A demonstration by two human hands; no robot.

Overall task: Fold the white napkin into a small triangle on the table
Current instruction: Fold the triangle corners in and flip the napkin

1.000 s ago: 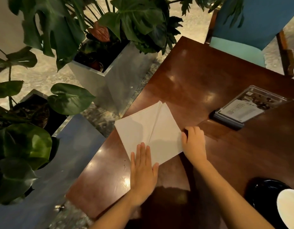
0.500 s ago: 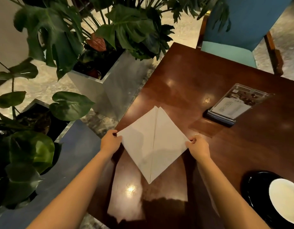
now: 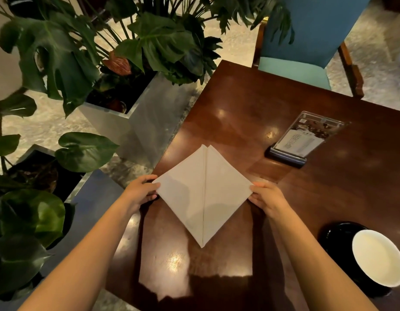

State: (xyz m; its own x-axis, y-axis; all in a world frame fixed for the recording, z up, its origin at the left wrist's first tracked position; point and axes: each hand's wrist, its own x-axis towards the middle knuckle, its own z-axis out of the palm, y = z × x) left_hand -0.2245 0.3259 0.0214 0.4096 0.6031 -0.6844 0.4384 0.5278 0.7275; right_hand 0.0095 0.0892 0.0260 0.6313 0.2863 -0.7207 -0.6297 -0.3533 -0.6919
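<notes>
The white napkin (image 3: 203, 194) lies flat on the dark wooden table (image 3: 250, 113) as a diamond, one point toward me, with a crease or seam running down its middle. My left hand (image 3: 139, 194) pinches the napkin's left corner. My right hand (image 3: 265, 198) pinches its right corner. Both hands rest at table level, fingers closed on the paper's edges.
A clear acrylic menu stand (image 3: 307, 136) lies at the right of the napkin. A white bowl on a black saucer (image 3: 377, 258) sits at the near right. A blue chair (image 3: 307, 39) stands beyond the table. Metal planters with large-leaved plants (image 3: 118, 63) stand off the left table edge.
My left hand left the napkin's near edge and took its left corner; my right hand took the right corner. The napkin turned from skewed into a diamond pointing at me.
</notes>
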